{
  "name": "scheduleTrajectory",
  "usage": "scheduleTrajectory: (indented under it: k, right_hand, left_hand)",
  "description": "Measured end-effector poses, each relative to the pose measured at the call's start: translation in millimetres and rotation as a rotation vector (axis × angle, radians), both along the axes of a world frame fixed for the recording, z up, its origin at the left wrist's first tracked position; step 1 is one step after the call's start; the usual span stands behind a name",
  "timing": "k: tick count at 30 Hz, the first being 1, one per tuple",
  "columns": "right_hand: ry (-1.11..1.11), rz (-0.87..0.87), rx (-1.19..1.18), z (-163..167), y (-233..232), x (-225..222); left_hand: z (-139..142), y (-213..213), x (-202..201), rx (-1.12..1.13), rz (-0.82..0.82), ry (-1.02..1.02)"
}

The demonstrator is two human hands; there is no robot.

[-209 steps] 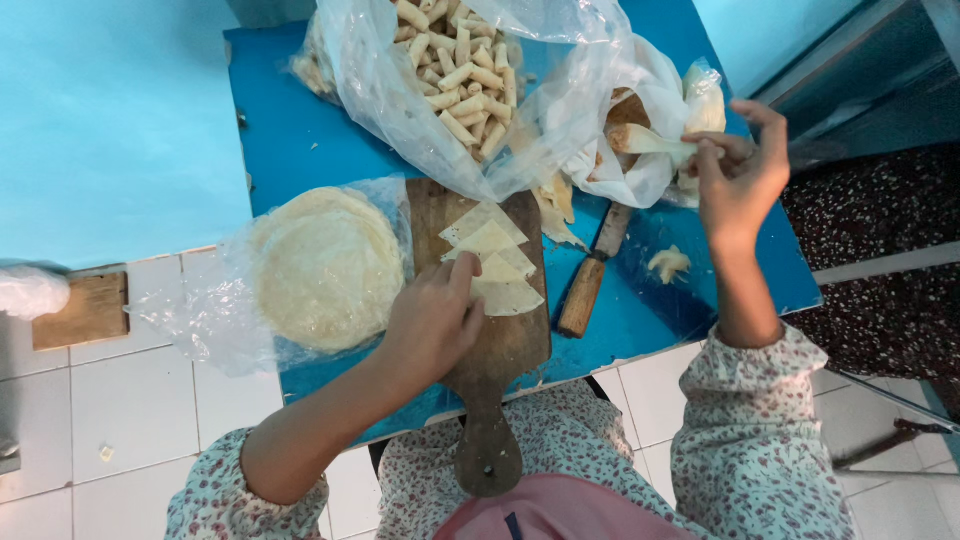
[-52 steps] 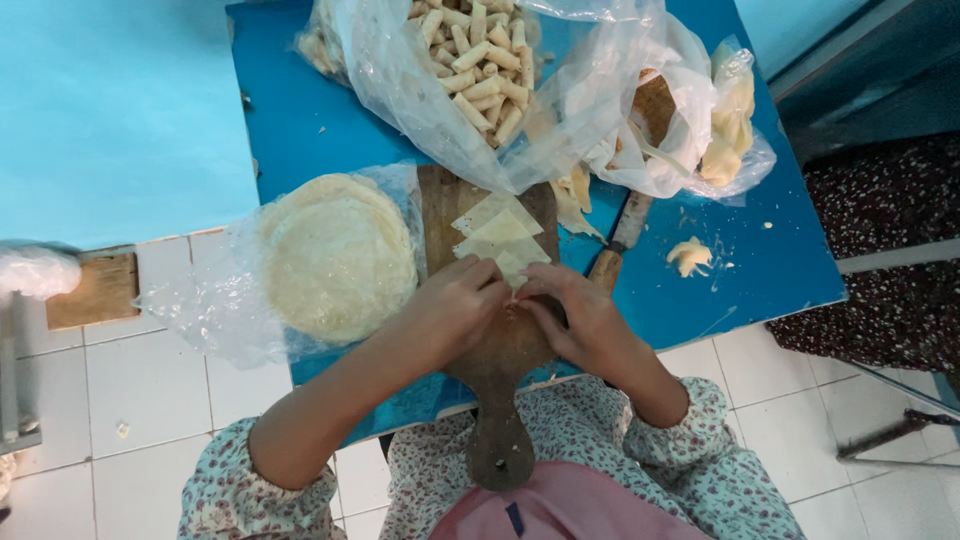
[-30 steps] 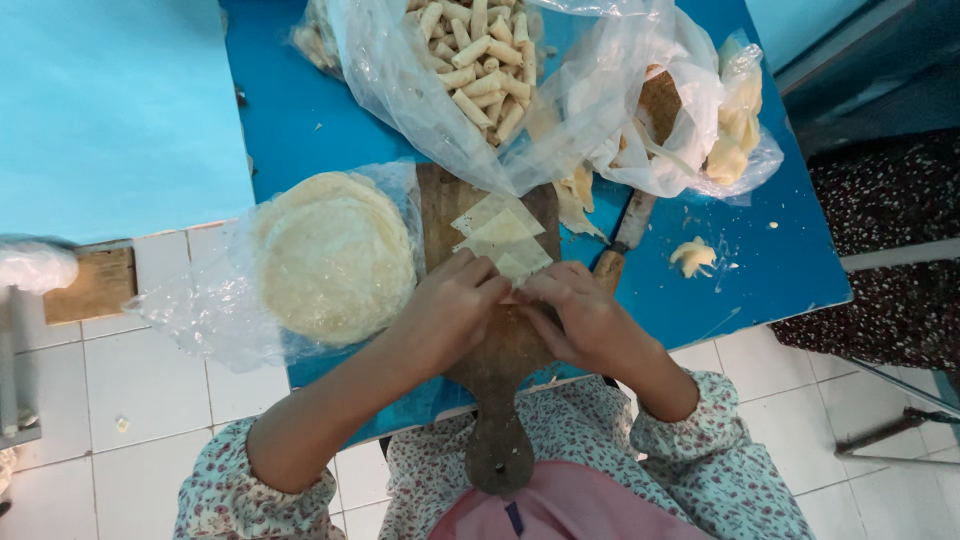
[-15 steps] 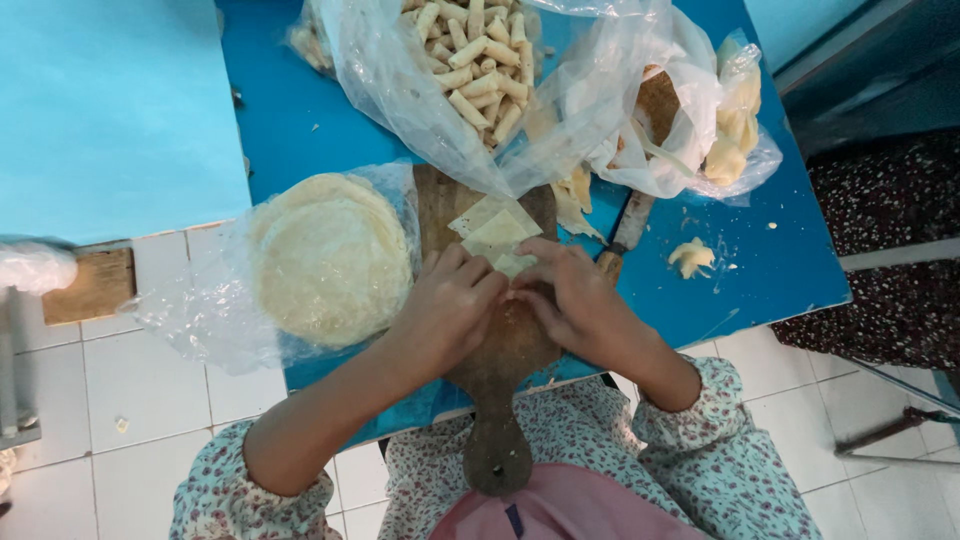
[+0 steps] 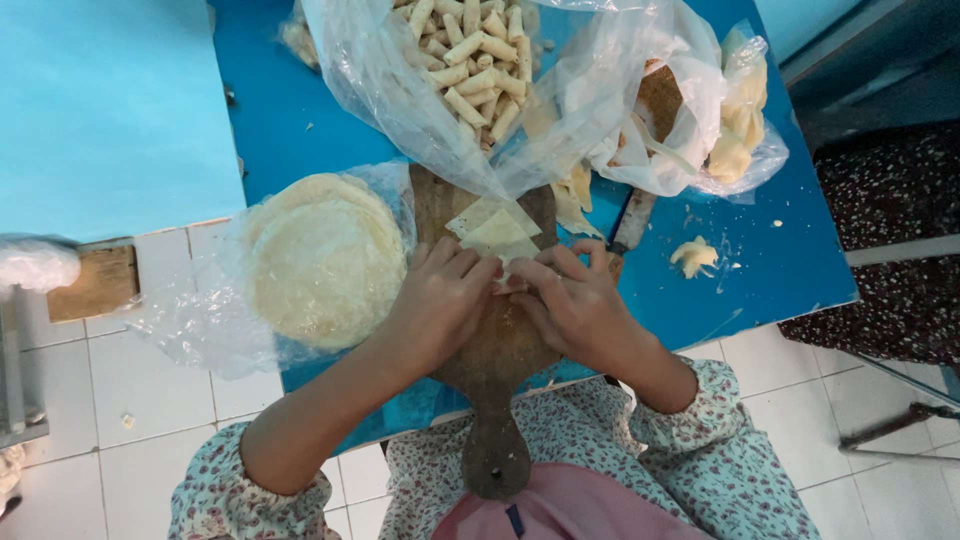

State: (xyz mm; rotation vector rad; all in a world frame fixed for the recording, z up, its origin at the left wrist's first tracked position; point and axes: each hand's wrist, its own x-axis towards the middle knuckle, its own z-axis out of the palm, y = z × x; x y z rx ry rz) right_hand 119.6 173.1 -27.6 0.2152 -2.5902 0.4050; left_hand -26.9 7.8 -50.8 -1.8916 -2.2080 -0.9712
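Where fingers (image 5: pixel 478 268) meet, wrapper (image 5: pixel 497 232) half-hidden

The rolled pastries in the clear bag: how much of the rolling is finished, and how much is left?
Done: many finished rolls fill the clear bag. In hand: the left hand and right hand meet over one piece on the wooden board. Left: a few cut wrapper triangles on the board and a stack of round wrappers beside it.
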Motion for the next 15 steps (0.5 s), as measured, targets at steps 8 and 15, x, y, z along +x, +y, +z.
scheduleTrajectory:
  k: [8, 15]
  right_hand:
    - [-0.024, -0.051, -0.067, -4.7, -1.7, -4.2]
    - [0.072, -0.037, 0.033, -9.0, 0.7, 6.0]
  left_hand:
    - [9.7, 0.5, -1.0, 0.03, 0.004, 0.105]
    - [1.8, 2.4, -2.6, 0.046, 0.009, 0.06]
